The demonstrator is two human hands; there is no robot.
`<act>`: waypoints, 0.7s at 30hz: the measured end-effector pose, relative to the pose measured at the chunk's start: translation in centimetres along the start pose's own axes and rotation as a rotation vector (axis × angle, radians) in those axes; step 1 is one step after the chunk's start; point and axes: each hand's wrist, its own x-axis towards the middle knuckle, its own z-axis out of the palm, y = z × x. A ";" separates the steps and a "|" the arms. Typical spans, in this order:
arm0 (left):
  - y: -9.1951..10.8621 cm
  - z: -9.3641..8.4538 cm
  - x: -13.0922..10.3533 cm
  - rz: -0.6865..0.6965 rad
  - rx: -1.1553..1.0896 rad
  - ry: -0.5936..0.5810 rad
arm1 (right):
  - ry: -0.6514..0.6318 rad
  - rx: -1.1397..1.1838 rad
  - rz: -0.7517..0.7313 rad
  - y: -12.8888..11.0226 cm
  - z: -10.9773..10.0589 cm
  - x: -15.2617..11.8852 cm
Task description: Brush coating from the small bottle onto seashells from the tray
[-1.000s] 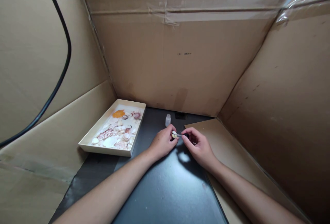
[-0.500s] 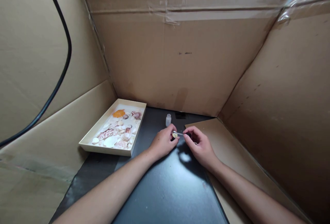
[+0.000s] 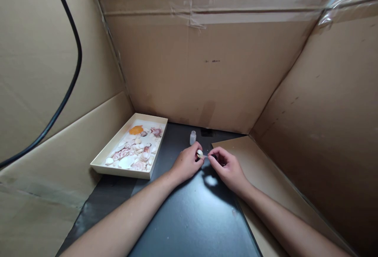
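Observation:
Between the thumb and fingers of my left hand (image 3: pixel 186 165) is a small pale seashell (image 3: pixel 200 152), held just above the dark table. My right hand (image 3: pixel 229 170) pinches a thin whitish applicator stick (image 3: pixel 206 156) with a dark cap end partly hidden by the fingers. The tip of the stick points left and meets the lower edge of the shell, though whether it touches cannot be made out for certain. Just beyond my left fingers, a small clear bottle (image 3: pixel 193 138) stands upright with its top uncovered and whitish contents inside.
A cream tray (image 3: pixel 121 171) on the left holds several shells and an orange piece (image 3: pixel 136 130). Cardboard walls (image 3: pixel 189 71) enclose the dark table (image 3: pixel 183 217). A flat cardboard sheet (image 3: pixel 265 194) lies right, under my right forearm. A black cable (image 3: pixel 77 52) hangs at left.
The shell has turned in my left fingers and shows a whiter face. My right hand has moved slightly left, bringing the stick further over to the shell's lower edge.

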 end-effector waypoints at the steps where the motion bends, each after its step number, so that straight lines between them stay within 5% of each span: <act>1: 0.0 0.0 0.0 0.001 -0.005 0.004 | -0.002 -0.010 0.005 0.0 0.0 0.0; 21: -0.1 0.0 0.1 0.011 -0.079 0.011 | -0.001 0.011 -0.003 0.0 -0.1 -0.1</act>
